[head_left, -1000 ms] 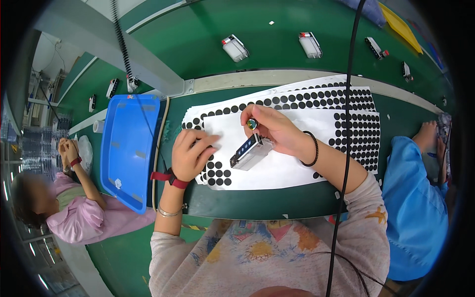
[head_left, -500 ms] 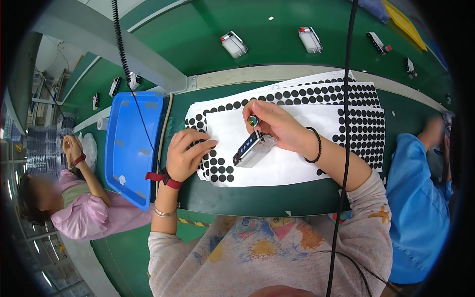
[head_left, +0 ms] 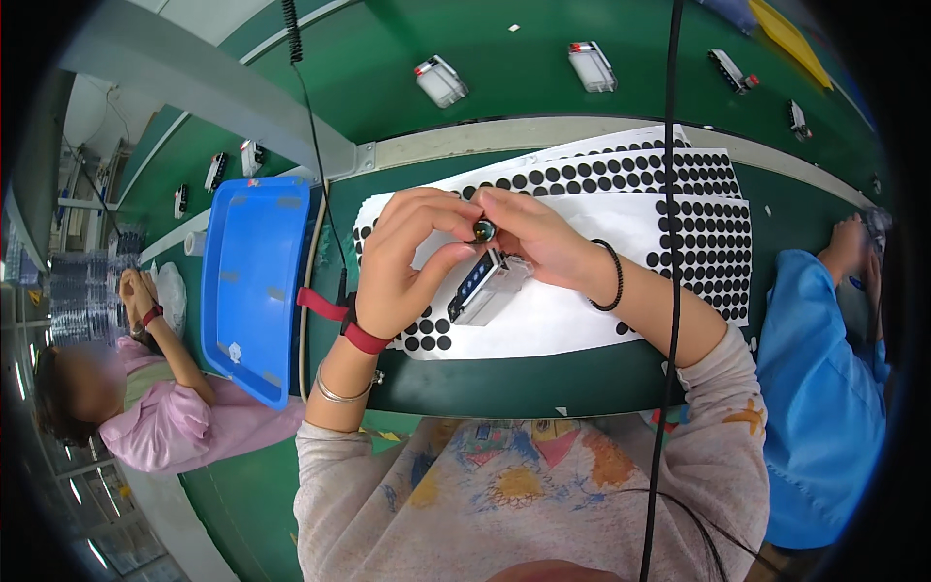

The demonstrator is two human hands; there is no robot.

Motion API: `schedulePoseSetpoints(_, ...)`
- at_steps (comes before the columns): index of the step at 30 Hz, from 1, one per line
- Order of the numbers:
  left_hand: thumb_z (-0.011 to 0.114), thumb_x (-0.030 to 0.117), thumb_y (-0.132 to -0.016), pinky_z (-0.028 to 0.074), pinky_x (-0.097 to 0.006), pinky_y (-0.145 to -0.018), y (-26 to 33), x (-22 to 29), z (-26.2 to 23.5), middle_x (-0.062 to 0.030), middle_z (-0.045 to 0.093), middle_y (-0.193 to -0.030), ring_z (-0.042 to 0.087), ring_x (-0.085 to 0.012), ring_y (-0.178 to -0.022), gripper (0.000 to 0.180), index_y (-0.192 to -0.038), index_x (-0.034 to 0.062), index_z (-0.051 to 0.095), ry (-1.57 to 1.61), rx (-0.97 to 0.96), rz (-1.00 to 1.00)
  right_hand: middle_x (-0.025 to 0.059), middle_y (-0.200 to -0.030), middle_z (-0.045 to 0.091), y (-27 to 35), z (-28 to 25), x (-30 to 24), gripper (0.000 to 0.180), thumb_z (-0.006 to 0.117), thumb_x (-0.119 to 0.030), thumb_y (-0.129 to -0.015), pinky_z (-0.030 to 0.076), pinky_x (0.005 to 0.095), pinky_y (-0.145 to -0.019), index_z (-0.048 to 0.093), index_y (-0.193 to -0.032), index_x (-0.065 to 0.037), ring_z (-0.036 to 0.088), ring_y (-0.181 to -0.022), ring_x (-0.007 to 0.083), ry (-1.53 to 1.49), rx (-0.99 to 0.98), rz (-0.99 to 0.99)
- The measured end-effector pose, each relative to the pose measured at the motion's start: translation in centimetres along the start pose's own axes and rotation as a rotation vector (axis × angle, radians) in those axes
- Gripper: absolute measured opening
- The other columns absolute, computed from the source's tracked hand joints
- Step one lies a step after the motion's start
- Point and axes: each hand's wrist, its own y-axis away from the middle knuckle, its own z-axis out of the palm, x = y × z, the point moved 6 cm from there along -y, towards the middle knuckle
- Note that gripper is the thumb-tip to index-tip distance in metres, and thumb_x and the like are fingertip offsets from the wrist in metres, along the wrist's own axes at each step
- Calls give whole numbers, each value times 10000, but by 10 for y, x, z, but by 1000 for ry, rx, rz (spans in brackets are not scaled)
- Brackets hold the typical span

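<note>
In my right hand (head_left: pixel 548 238) is a small clear-cased unit (head_left: pixel 490 288), tilted over the paper, with a dark strip of several bluish squares on one side. A round shiny part (head_left: pixel 484 231) with a dark rim sits at its upper end, between the fingers of both hands. My left hand (head_left: pixel 412 252) is closed, thumb and fingertips pinched at that round part. Whether the part is joined to the unit is hidden by the fingers. Beneath both hands lie white sheets (head_left: pixel 582 335) bearing rows of black round dots.
A blue tray (head_left: pixel 254 281) stands to the left. Similar units (head_left: pixel 441 81) lie on the green surface beyond the pale rail (head_left: pixel 427 145). A black cable (head_left: pixel 667 291) hangs in front on the right. One person (head_left: pixel 184 407) sits at left, another (head_left: pixel 819 388) at right.
My left hand has lifted off the dotted sheets and moved right to the round part. My right hand still holds the unit, shifted slightly to the left.
</note>
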Motion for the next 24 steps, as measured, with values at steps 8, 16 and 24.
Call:
schedulePoseSetpoints(8, 668, 51, -676, 418, -354, -781, -7, 1, 5, -58, 617, -841, 541, -272, -871, 136, -761, 49, 562, -127, 24, 9, -43, -855, 491, 1, 4, -5, 214, 497, -335, -905, 383, 202, -695, 522, -920, -123, 440, -747, 34, 53, -60, 20)
schedulePoseSetpoints(16, 750, 139, -623, 410, -319, -721, -1, -19, 1, -69, 541, -826, 523, -240, -820, 347, -840, 56, 491, -29, 111, -147, -39, -782, 495, -1, 2, -4, 194, 515, -275, -904, 395, 190, -640, 468, -819, -106, 459, -702, 45, 146, -152, -87)
schedulePoseSetpoints(24, 672, 228, -747, 406, -297, -741, 6, -56, 6, -64, 496, -945, 487, -175, -903, 418, -1024, 39, 422, 195, 75, -526, 34, -887, 517, 2, 2, -14, 197, 503, -242, -909, 436, 242, -710, 502, -987, -61, 502, -794, 85, -29, -127, -135)
